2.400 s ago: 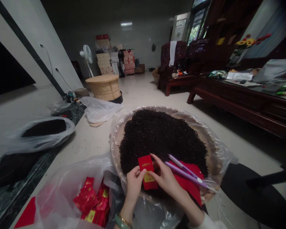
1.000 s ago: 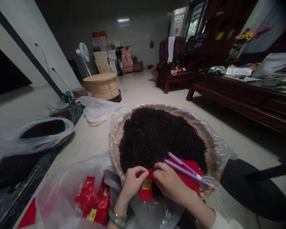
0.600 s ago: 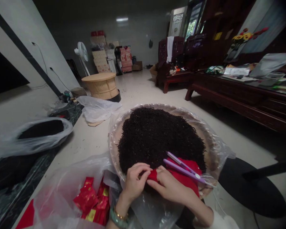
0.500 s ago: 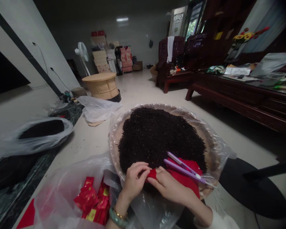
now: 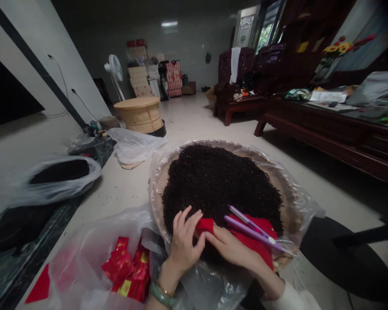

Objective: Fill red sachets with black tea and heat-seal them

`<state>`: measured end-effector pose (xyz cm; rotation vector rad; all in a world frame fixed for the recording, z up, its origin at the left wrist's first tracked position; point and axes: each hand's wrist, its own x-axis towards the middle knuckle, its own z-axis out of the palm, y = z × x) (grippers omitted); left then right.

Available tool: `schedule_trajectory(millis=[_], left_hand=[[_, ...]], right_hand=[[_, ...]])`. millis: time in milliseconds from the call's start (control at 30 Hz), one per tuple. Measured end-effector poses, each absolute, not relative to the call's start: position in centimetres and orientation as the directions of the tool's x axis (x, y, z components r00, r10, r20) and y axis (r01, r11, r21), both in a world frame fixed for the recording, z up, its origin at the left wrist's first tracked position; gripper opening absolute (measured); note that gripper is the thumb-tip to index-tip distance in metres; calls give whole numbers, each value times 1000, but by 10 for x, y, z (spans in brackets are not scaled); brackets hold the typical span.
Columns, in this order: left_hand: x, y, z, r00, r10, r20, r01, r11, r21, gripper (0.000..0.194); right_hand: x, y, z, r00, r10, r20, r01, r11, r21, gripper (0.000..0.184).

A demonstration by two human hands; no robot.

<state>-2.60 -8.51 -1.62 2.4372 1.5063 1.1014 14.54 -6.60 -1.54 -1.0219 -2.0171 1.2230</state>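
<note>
A round woven tray [image 5: 287,189] lined with clear plastic holds a big heap of dark loose tea [image 5: 218,181]. At its near edge both hands meet on a small red packet [image 5: 204,224]. My left hand [image 5: 183,242] has its fingers raised and spread, thumb against the packet. My right hand [image 5: 233,247] grips the packet from the right. A purple clip-like tool [image 5: 252,230] lies on a stack of flat red packets [image 5: 255,241] beside my right hand.
A clear bag of filled red packets [image 5: 127,271] sits at lower left. Another plastic bag of dark tea [image 5: 56,176] lies farther left. A round wicker stool [image 5: 141,114], a fan [image 5: 114,71] and dark wooden furniture [image 5: 326,133] stand beyond.
The red packet, held upright earlier, has been lowered to the tea at the tray's near edge. My left fingers have lifted and spread from a pinch.
</note>
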Motion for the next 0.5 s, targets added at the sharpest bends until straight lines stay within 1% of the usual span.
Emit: schedule_trajectory(millis=[67,100,167,233,333,433,500], left_hand=[[-24,-92,-25,302,798,522,798,-511,319,61],[-24,-94,-30,322,798,509,811,-510,287,65],[-25,-98,-39,319,818,479,837,-480,262,68],[-28,-98,-48,284,844,455,860,-434,268,67],[-33,-95,-56,222,865,451,877,-379,295,67],[-38,-90,-63,184,852,490,856,-383,346,66],[-41,-87,-67,153,832,534,821,-407,399,66]], right_hand=[[146,-63,-14,-547,837,17,262,191,-946,44],[145,-63,-13,-554,832,-13,243,147,-959,50],[143,-62,-11,-577,815,-53,207,83,-975,61],[138,-62,-12,-598,798,-70,174,44,-984,69],[128,-61,-16,-592,799,-101,167,0,-986,73],[117,-58,-20,-590,799,-113,160,-22,-987,73],[113,-55,-18,-592,801,-89,141,-6,-990,74]])
